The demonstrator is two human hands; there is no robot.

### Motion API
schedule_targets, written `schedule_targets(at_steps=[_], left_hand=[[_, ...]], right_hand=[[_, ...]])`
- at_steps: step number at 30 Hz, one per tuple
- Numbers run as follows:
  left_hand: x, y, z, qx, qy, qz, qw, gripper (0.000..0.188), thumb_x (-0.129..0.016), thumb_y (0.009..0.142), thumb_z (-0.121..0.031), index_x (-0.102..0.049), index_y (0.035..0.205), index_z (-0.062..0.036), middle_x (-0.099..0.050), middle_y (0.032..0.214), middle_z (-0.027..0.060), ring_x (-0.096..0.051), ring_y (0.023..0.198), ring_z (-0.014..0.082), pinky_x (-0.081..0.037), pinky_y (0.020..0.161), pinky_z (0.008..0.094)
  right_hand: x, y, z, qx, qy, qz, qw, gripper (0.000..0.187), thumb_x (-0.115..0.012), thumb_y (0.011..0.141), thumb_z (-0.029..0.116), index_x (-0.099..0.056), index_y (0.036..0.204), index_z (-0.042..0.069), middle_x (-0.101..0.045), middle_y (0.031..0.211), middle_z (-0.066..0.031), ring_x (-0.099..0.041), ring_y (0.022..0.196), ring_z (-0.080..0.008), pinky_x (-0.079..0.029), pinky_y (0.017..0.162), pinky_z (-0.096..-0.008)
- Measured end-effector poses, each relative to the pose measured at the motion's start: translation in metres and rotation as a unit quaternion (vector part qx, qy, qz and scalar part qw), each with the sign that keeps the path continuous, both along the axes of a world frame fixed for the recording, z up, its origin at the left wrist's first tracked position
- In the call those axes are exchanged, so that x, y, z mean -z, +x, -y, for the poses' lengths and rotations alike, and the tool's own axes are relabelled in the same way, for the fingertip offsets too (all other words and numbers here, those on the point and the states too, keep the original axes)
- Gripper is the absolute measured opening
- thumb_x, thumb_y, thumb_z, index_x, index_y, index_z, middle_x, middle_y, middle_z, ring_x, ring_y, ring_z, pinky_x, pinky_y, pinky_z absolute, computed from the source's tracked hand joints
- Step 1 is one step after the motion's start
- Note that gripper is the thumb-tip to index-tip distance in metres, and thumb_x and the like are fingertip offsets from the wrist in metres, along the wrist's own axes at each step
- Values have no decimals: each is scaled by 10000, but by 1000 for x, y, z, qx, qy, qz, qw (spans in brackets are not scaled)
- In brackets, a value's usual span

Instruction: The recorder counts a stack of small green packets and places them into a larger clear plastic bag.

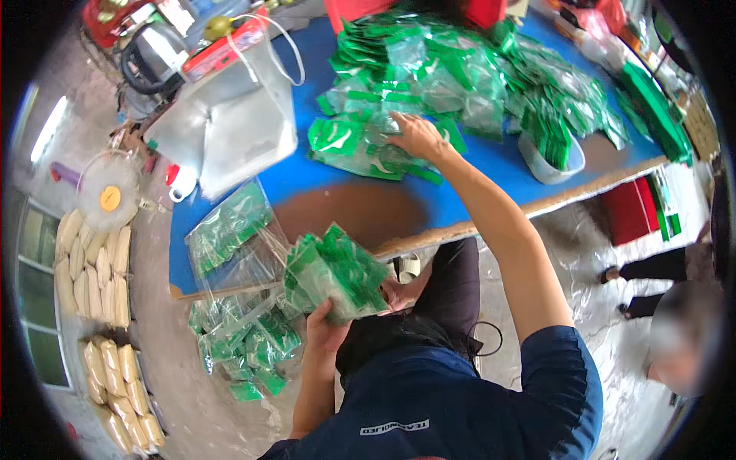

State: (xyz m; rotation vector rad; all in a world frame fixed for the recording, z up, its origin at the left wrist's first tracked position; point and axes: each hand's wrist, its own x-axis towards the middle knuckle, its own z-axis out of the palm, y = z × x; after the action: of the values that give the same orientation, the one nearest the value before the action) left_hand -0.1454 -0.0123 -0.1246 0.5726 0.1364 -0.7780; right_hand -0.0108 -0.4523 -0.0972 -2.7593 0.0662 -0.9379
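Observation:
My left hand (325, 326) grips a fanned stack of green-and-clear plastic packets (337, 272) in front of my lap. Over the tabletop my right hand (420, 136) reaches forward, its fingers apart and lying on loose green-and-clear packets (337, 142). Behind it a large heap of similar packets (437, 65) spreads across the table. To the left of my stack, a big clear bag (234, 230) with green packets inside lies over the table edge. More bagged packets (249, 341) hang or lie below that edge; what supports them cannot be made out.
The blue table (314, 46) has a worn brown front edge. A white tub (556, 170) of upright packets stands at right. At left are a metal kettle (157, 54) and a clear-plastic-covered box (253, 123). Filled bags (96, 268) lie on the floor; another person (682, 337) is at right.

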Motion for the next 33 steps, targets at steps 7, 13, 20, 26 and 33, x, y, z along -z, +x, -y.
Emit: schedule_targets(at_steps=[7,13,20,26,33], left_hand=[[-33,13,-7,-5,72,9,997,434,-597,921,-193,-518,1318,-36,-620,1244,121,-589,1162,301,-412,1066,469],[-46,17,8,-46,-19,-63,997,434,-565,944,-150,-478,1353,-31,-576,1306,113,-555,1204,278,-436,1041,461],[-5,5,0,-40,-8,-55,998,557,-627,873,7,-433,1393,-41,-566,1298,119,-545,1230,291,-432,1055,434],[-25,4,1,-75,-5,14,997,527,-585,903,3,-411,1401,-9,-535,1336,158,-519,1259,315,-416,1079,456],[-47,10,-3,-66,110,-6,992,515,-644,882,-47,-452,1358,2,-561,1295,122,-557,1199,267,-439,1043,410]], right_hand=[[-54,-20,-81,2,114,131,985,195,-612,940,172,-679,1083,59,-704,1033,-153,-700,897,-317,-572,733,-406],[-91,-115,-211,-461,-82,-6,884,312,-684,782,210,-648,1048,50,-673,1023,-115,-660,913,-299,-541,779,-429],[-62,34,-138,-112,62,49,991,503,-709,844,391,-605,1164,17,-672,1060,-173,-648,962,-378,-546,811,-444],[1,51,-110,-124,-58,-112,984,413,-629,900,248,-559,1257,52,-654,1128,-166,-629,1043,-371,-523,903,-431],[-140,-36,-181,-187,482,-36,855,151,-605,940,130,-675,946,-4,-662,776,-112,-586,643,-145,-493,615,-343]])
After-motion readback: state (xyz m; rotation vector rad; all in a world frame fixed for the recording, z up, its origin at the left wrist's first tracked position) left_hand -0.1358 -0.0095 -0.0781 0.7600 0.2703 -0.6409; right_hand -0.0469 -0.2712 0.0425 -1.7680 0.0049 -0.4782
